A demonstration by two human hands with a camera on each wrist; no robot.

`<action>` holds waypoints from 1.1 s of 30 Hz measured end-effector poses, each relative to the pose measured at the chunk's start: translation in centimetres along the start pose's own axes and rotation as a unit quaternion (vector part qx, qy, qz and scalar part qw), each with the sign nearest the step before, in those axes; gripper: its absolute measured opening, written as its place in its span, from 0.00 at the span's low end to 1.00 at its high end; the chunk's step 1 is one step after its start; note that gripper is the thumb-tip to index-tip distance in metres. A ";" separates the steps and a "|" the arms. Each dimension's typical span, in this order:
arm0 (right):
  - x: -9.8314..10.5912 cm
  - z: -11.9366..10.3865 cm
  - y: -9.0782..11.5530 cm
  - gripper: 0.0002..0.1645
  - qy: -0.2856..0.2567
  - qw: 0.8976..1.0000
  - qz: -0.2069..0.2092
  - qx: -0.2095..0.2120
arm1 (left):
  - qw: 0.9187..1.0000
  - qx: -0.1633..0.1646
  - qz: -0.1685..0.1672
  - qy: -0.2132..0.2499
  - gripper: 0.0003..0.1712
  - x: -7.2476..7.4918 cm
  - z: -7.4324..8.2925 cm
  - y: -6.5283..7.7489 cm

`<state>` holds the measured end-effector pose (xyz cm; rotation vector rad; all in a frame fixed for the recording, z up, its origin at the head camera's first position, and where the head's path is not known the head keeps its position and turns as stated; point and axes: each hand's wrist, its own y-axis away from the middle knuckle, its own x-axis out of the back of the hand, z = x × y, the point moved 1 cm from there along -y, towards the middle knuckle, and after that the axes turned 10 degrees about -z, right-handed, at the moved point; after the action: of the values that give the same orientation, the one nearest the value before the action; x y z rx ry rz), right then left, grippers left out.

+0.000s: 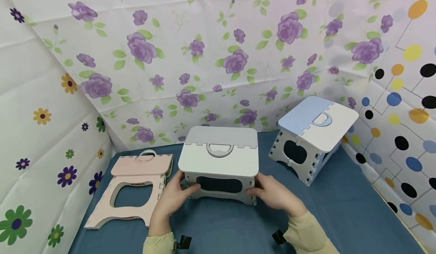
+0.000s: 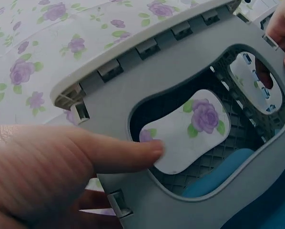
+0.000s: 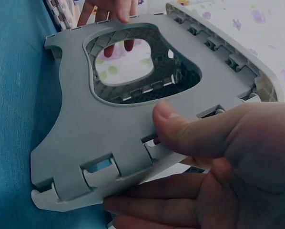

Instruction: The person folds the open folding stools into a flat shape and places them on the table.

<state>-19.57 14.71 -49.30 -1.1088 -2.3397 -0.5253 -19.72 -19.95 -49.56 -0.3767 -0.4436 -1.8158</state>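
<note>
A grey and white folding stool stands unfolded in the middle, its handle lying flat in the top. My left hand grips its left edge; in the left wrist view the thumb lies across the front panel at the oval opening, with other fingers partly hidden behind the side. At the opposite edge my right hand holds the stool the same way. In the right wrist view the right thumb presses the grey front panel, and the fingers lie along the side panel.
On the left, a pink folding stool lies folded flat on the blue cloth. A blue and white folding stool stands unfolded at the back right. Behind hangs a flowered sheet, with a dotted sheet to the right.
</note>
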 end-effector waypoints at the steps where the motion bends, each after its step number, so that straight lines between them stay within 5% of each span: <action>1: 0.0 0.0 -0.1 0.30 -0.001 1.000 0.002 -0.001 | 1.000 0.003 -0.009 -0.005 0.52 0.0 0.0 0.0; 12: 0.1 0.4 -0.5 0.38 -0.024 0.997 0.050 -0.053 | 0.999 -0.026 -0.032 -0.004 0.49 -0.5 -0.6 -0.5; 18: -1.2 0.4 -1.4 0.57 -0.038 0.992 0.061 -0.106 | 0.998 -0.041 -0.042 0.004 0.53 -0.8 -1.0 -0.7; 33: -2.6 0.4 -2.4 0.64 -0.021 0.983 0.118 -0.143 | 0.997 0.003 -0.030 -0.077 0.52 -1.2 -0.8 -0.5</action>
<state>-20.16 11.92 -51.50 -1.5179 -2.1737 -0.7705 -19.93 -19.19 -50.84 -0.5061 -0.5737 -1.8497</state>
